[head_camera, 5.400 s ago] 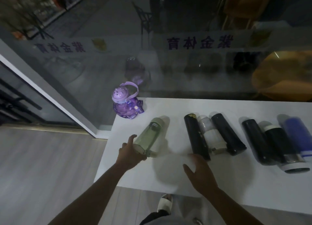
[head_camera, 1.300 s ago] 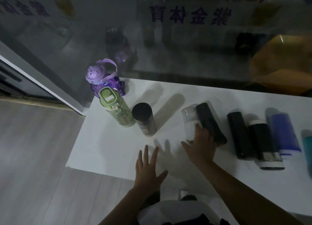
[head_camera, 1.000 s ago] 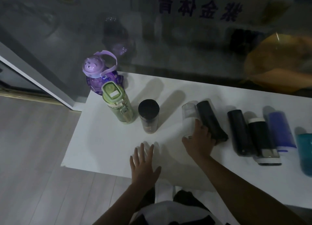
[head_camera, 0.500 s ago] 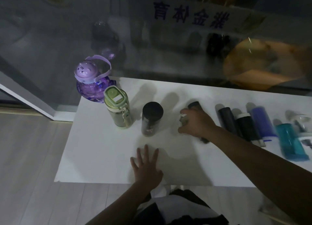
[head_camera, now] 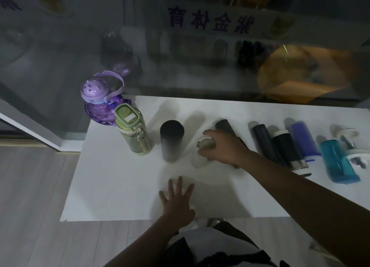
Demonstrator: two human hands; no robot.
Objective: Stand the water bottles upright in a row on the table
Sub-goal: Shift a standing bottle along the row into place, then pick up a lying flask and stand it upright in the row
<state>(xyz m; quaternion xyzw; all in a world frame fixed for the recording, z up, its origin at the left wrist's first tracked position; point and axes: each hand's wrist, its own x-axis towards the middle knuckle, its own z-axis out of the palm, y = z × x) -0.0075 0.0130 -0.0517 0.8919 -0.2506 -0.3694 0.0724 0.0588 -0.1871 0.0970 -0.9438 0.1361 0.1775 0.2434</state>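
Observation:
On the white table point(head_camera: 120, 186), a purple cat-lid bottle point(head_camera: 98, 100), a green bottle point(head_camera: 133, 132) and a black bottle point(head_camera: 171, 140) stand upright in a row. My right hand point(head_camera: 222, 148) grips a white bottle point(head_camera: 202, 152) from above; it stands upright right of the black one. Lying flat to the right are a black bottle point(head_camera: 227, 127), another black bottle point(head_camera: 264, 140), a black bottle with a white band point(head_camera: 288, 150), a blue bottle point(head_camera: 304, 140) and a teal bottle point(head_camera: 336, 160). My left hand point(head_camera: 177, 200) rests flat on the table, fingers spread.
A glass wall point(head_camera: 180, 56) with printed characters runs along the table's far edge. A clear bottle with a white lid point(head_camera: 352, 144) lies at the far right. The table's left edge drops to a wooden floor point(head_camera: 30, 206).
My right hand has lifted the white bottle from lying flat to upright beside the black bottle. My left hand has stayed flat on the table.

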